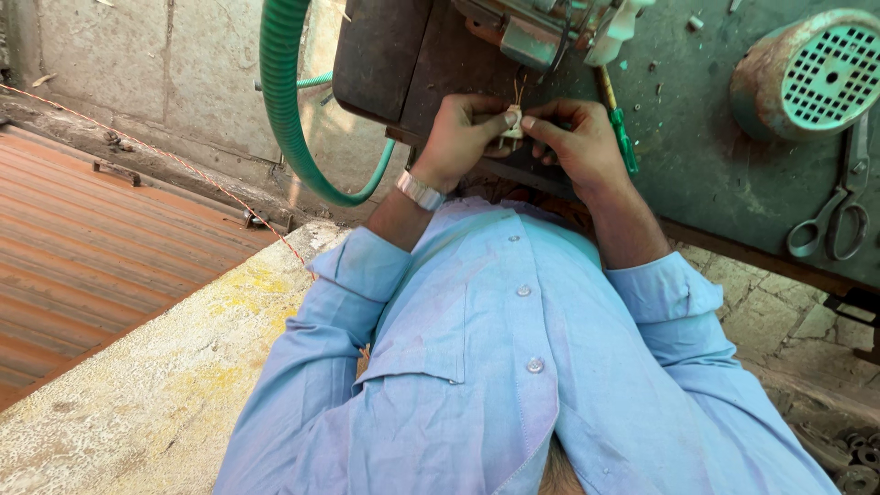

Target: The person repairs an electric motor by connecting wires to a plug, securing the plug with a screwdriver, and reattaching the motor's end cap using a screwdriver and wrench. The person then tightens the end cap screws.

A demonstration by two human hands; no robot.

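My left hand (458,137), with a metal watch on its wrist, and my right hand (577,142) meet at the edge of a dark green workbench (715,156). Together they pinch a small cream-white part (511,124) between thumbs and fingertips. Two thin copper-coloured wires stick up from the part. A green-handled screwdriver (623,137) lies on the bench, touching the outer side of my right hand. My light blue shirt fills the lower part of the view.
A dark machine housing (394,55) sits just above my hands, and a thick green hose (284,101) curves down at its left. A round green fan cover (816,73) and scissors (834,215) lie on the right. Rusty corrugated sheet (92,238) and a concrete ledge (165,376) are at left.
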